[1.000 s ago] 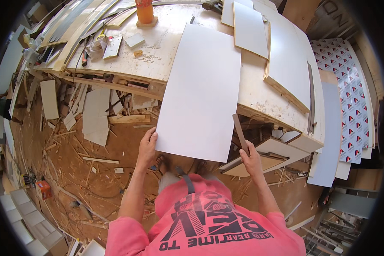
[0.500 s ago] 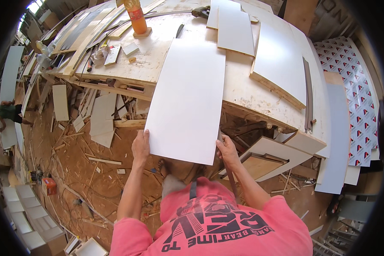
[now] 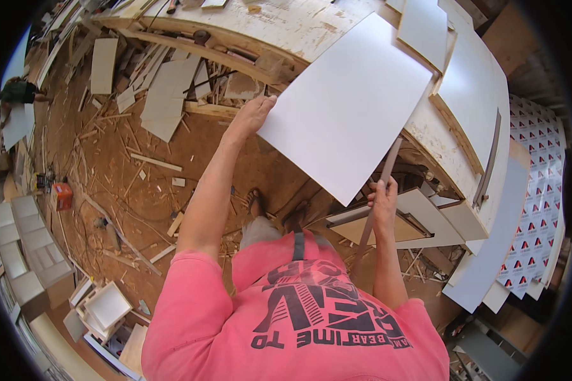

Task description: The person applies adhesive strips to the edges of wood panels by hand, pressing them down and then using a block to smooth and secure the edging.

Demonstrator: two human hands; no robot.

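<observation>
A large white panel (image 3: 353, 105) slants from my left hand up onto the workbench (image 3: 286, 28), its near corner sticking out past the bench edge. My left hand (image 3: 255, 117) is closed on the panel's left corner, thumb on the upper face. By the panel's right edge, my right hand (image 3: 385, 200) is wrapped round a long, thin brown strip (image 3: 391, 159). This strip runs up beside the panel's edge and hangs down below my hand. Whether it touches the panel's edge I cannot tell.
More white panels (image 3: 422, 32) lie on the bench's right side, with another brown strip (image 3: 489, 159). Below leans a light board (image 3: 419, 219). Wood offcuts (image 3: 171, 95) litter the floor at left. A red-orange box (image 3: 62, 196) stands farther left, and a person (image 3: 19, 92) is beyond.
The panel has turned clockwise, its far end swinging right. My left hand has moved forward with its corner; my right hand has moved right and now grips only the strip. The view has shifted too.
</observation>
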